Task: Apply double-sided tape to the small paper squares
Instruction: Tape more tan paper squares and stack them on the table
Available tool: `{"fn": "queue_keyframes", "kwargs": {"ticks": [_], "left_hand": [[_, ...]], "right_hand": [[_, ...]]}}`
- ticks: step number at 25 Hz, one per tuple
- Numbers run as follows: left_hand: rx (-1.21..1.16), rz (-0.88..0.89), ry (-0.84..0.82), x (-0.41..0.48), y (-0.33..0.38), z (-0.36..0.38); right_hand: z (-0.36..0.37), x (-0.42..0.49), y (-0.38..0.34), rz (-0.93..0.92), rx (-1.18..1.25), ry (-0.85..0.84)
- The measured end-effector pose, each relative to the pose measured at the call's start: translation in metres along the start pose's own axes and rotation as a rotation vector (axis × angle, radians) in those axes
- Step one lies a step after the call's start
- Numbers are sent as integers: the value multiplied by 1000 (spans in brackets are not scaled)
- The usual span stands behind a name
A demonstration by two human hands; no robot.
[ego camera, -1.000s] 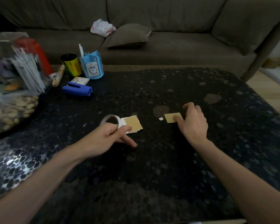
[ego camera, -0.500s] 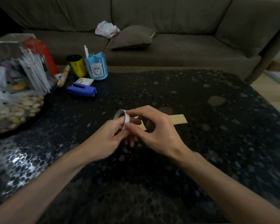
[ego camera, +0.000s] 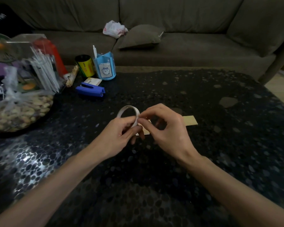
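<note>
Tape roll (ego camera: 136, 113) sits at frame centre, gripped by the left hand (ego camera: 120, 138); the right hand (ego camera: 169, 133) (off its paper square (ego camera: 189, 120), centre-right) now pinches the roll's edge, probably peeling a strip.

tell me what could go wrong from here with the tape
Fingers of the right hand pinch at the edge of the double-sided tape roll that the left hand grips; the end may tear or stick to the fingers. The hands hide most of the paper squares under them, so a freed strip could snag them. The single paper square lies loose on the table and may slide.
</note>
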State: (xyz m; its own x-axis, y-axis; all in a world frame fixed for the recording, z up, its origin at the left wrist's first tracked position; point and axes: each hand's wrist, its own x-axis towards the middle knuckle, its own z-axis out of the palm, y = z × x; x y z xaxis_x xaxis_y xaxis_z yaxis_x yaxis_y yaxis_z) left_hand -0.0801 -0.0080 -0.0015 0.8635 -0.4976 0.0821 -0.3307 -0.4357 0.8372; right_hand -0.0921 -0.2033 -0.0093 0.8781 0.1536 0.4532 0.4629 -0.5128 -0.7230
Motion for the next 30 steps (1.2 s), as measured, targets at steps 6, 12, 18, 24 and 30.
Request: {"fn": "queue_keyframes", "kwargs": {"ticks": [6, 12, 18, 24, 30], "left_hand": [[35, 16, 112, 2, 0, -2], [72, 42, 181, 5, 2, -3], [68, 3, 165, 7, -1, -2], [138, 43, 118, 10, 14, 1], [236, 60, 39, 3, 22, -11]], "right_hand": [[-1, 5, 6, 251, 262, -54], [0, 3, 6, 357, 449, -26], [-1, -3, -1, 431, 446, 38], [-16, -6, -8, 355, 273, 59], [-33, -4, -21, 191, 58, -41]]}}
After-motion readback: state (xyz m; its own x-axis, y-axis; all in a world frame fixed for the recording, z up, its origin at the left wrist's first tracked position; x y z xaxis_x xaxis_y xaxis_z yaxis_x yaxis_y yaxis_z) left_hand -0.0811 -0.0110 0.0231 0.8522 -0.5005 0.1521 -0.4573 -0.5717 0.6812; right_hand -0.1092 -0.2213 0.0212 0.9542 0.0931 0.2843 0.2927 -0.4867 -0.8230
